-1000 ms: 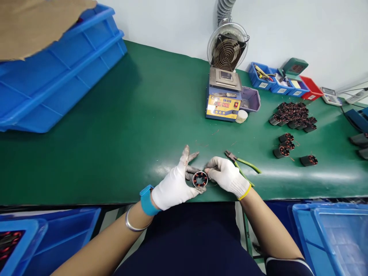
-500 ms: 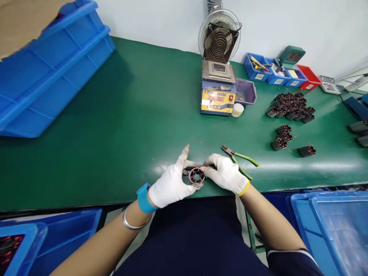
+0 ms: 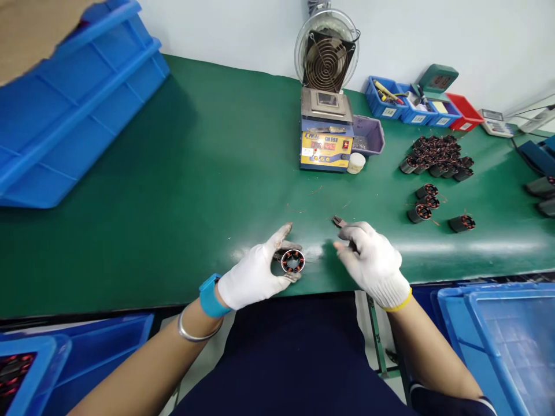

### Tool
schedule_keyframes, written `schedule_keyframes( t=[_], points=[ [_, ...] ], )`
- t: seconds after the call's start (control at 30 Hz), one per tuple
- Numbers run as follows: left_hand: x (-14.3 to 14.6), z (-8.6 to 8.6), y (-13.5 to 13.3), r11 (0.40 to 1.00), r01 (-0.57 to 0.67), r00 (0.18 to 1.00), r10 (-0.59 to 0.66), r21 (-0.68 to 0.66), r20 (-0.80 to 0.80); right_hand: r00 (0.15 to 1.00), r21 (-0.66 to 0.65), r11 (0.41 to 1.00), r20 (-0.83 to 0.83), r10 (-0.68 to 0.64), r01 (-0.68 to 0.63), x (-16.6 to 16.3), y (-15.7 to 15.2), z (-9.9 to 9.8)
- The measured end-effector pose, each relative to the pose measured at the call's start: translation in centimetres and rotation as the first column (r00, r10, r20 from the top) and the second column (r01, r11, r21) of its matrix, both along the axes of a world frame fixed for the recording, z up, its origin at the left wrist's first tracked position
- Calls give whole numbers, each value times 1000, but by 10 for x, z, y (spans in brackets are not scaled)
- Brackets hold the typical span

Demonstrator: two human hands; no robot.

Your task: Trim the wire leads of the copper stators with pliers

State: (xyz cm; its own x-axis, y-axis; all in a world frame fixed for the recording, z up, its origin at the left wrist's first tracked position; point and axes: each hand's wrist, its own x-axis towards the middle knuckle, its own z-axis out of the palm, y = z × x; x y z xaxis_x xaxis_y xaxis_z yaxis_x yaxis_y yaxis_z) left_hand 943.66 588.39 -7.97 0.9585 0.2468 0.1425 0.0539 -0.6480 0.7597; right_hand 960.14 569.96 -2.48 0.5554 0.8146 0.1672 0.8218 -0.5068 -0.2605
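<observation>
My left hand (image 3: 260,274), in a white glove with grey-stained fingertips, grips a stator (image 3: 293,261), a short dark cylinder with a bright rim and copper windings inside. The stator's open end faces up toward me, and a thin wire sticks out from its right side. My right hand (image 3: 373,263), gloved in white with a yellow cuff edge, is over the pliers (image 3: 339,222). Only the pliers' jaws show; their green handles are hidden under this hand. Its fingers are curled, with a gap between thumb and forefinger.
A yellow-fronted heating unit (image 3: 326,151) stands at the back beside a purple bin (image 3: 368,134) and a round white piece (image 3: 356,163). Several stators (image 3: 437,153) are grouped on the right. Blue crates (image 3: 82,110) stand at left. Wire scraps lie on the green mat (image 3: 217,185).
My right hand has left the stator and moved right, over the pliers. My left hand still holds the stator in about the same place. The view has shifted slightly.
</observation>
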Motion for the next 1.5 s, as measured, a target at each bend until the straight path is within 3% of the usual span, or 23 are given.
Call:
schedule_keyframes(
  t=[0.07,0.13,0.23,0.37,0.47,0.53,0.63,0.73,0.8,0.87,0.97,1.17,1.3,1.5],
  points=[
    [0,1,1,1000,9,1000,-9,11,17,977,117,975,-79,198,-188,-11,3,1],
    [0,2,1,1000,16,1000,-17,14,23,951,-24,963,-166,261,-269,-22,9,-4],
    [0,4,1,999,29,1000,-29,19,0,959,-230,938,-176,224,-261,-29,19,-17],
    [1,6,1,998,51,999,-51,34,9,965,-369,895,-14,263,-250,-26,22,-24],
    [2,6,2,998,40,999,-40,40,-1,963,-440,869,33,269,-228,-24,14,-15],
    [2,5,3,999,38,999,-38,36,-20,972,-483,867,114,206,-127,-27,6,-2],
    [4,3,6,997,53,997,-50,58,-52,963,-328,945,250,99,-12,-38,-5,14],
    [5,2,10,991,60,997,-55,121,-52,977,-151,978,138,164,-143,-53,-3,10],
    [6,2,12,985,67,998,-64,157,-24,986,-217,962,-23,166,-167,-56,4,-4],
    [6,2,14,979,75,997,-75,189,-8,984,-287,949,-154,88,-130,-53,12,-19],
    [7,3,13,975,86,996,-83,206,-25,949,-278,953,-313,28,-120,-43,18,-30],
    [11,10,-1,965,140,976,-172,222,133,913,-257,956,-408,22,-138,-29,14,-23],
    [16,14,-5,958,214,967,-235,190,93,836,-206,969,-549,-2,-133,-20,9,-20],
    [22,4,-13,939,153,970,-203,307,137,810,-192,973,-586,-11,-126,-15,0,-15]
  ],
)
